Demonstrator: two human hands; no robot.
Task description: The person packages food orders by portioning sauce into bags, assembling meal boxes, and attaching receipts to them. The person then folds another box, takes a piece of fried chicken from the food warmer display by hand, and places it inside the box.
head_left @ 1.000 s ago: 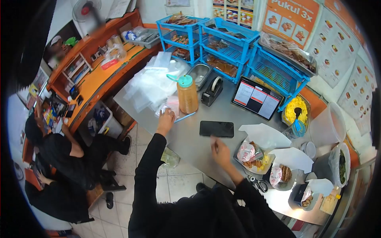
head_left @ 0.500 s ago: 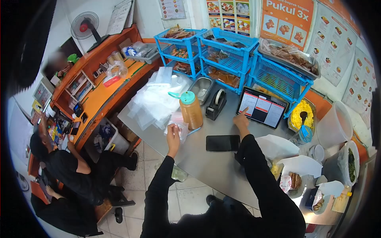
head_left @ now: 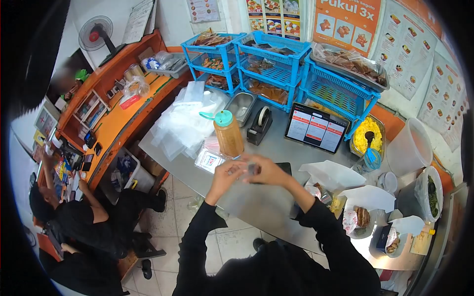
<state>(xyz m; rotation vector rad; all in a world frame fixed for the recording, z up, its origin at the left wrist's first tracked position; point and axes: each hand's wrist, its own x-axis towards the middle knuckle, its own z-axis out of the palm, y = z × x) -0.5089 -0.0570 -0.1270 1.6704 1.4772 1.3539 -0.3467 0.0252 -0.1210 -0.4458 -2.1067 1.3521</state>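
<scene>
My left hand and my right hand are together above the metal table, their fingertips pinched close to each other. A small greyish, see-through thing shows between the fingers, too blurred to name. Beneath my right hand lies a black phone, partly covered. Just beyond my left hand is a small clear plastic packet with red and blue print. Behind it stands a brown-filled squeeze bottle with a turquoise lid.
Clear plastic bags spread at the left, near a tape dispenser and metal tray. A tablet leans before blue racks. Food boxes stand at right. Co-workers sit by the orange counter.
My right hand has left the tablet screen and come across to my left hand. My left hand has moved a little nearer and right, away from the small plastic packet.
</scene>
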